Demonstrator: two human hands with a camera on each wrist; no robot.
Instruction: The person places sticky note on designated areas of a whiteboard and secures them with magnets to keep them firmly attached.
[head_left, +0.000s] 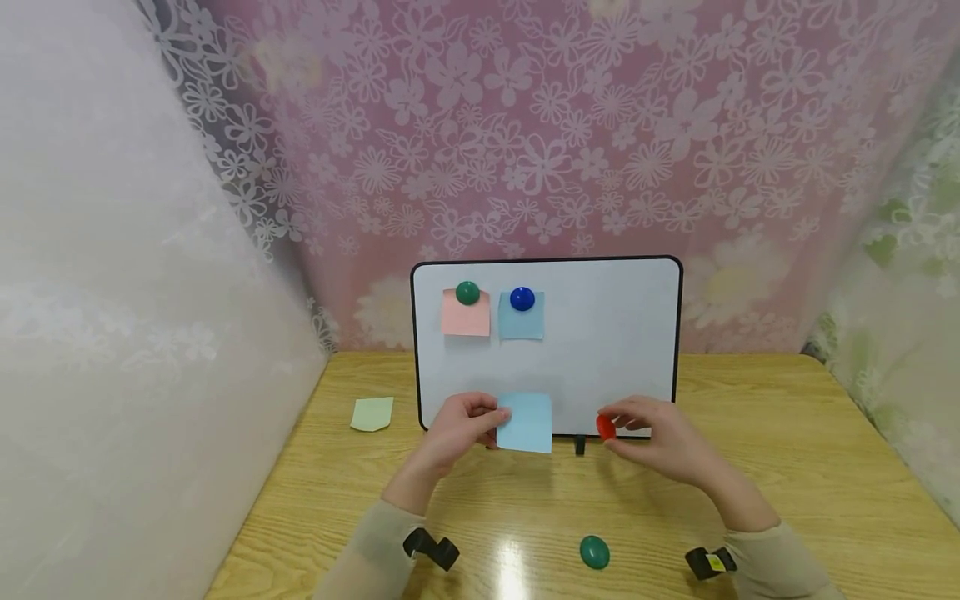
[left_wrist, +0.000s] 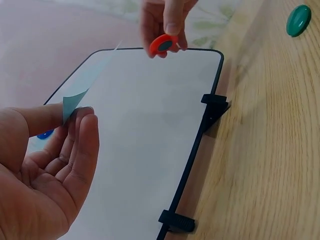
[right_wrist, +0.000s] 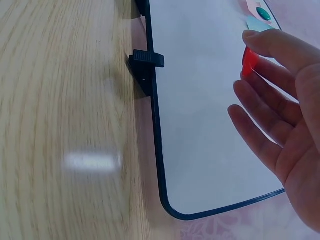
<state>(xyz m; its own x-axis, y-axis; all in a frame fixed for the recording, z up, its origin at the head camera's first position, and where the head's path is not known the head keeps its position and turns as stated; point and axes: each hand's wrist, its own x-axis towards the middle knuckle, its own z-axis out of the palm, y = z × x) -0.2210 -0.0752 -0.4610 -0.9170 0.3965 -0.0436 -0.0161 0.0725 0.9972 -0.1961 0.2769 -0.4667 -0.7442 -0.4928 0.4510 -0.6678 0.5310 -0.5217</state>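
Between thumb and fingers, my left hand (head_left: 467,427) pinches a light blue sticky note (head_left: 527,423) by its left edge, in front of the lower part of a whiteboard (head_left: 600,350). My right hand (head_left: 667,437) pinches a round red magnet (head_left: 606,427) near the board's lower right. The left wrist view shows the grey disc on the back of that red magnet (left_wrist: 164,45). High on the board, a green magnet (head_left: 467,292) sits on a pink note (head_left: 466,322), and a dark blue magnet (head_left: 522,298) sits on another blue note (head_left: 522,325).
A pale green note (head_left: 372,413) lies on the wooden table (head_left: 787,467) left of the board. Nearer the front lies a loose green magnet (head_left: 595,552). Black clip feet (left_wrist: 176,221) hold up the board's lower edge. A flowered pink curtain (head_left: 525,125) hangs behind.
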